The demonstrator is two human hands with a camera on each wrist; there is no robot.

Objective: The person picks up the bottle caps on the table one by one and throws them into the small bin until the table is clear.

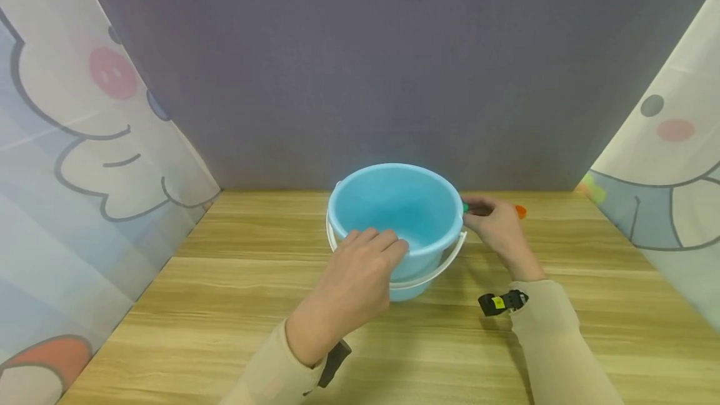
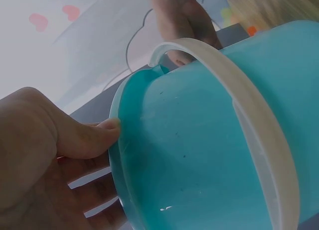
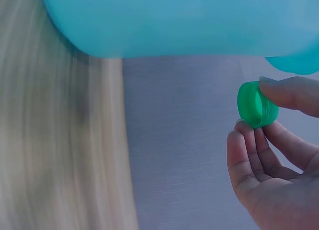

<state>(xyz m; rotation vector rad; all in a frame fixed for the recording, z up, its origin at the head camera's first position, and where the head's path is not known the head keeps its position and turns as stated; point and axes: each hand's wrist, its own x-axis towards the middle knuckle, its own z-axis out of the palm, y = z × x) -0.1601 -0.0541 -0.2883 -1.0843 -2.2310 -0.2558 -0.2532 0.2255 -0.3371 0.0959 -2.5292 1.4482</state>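
A light blue bucket [image 1: 416, 265] with a white handle [image 2: 225, 68] stands on the table, its mouth facing up and its handle hanging down toward me. My left hand [image 1: 360, 277] grips the near rim, with the thumb [image 2: 94, 139] on the outside and the fingers over the inside. Just right of the bucket, my right hand [image 1: 497, 224] pinches a small green bottle cap [image 3: 247, 103] between thumb and fingertips, close to the rim. In the head view only a sliver of that cap shows. An orange cap [image 1: 520, 211] lies on the table behind the right hand.
The wood-grain table [image 1: 236, 305] ends at a dark grey wall [image 1: 394, 67] behind the bucket. Cartoon-printed panels [image 1: 67, 161] flank it on both sides. Each wrist wears a black strap [image 1: 500, 302].
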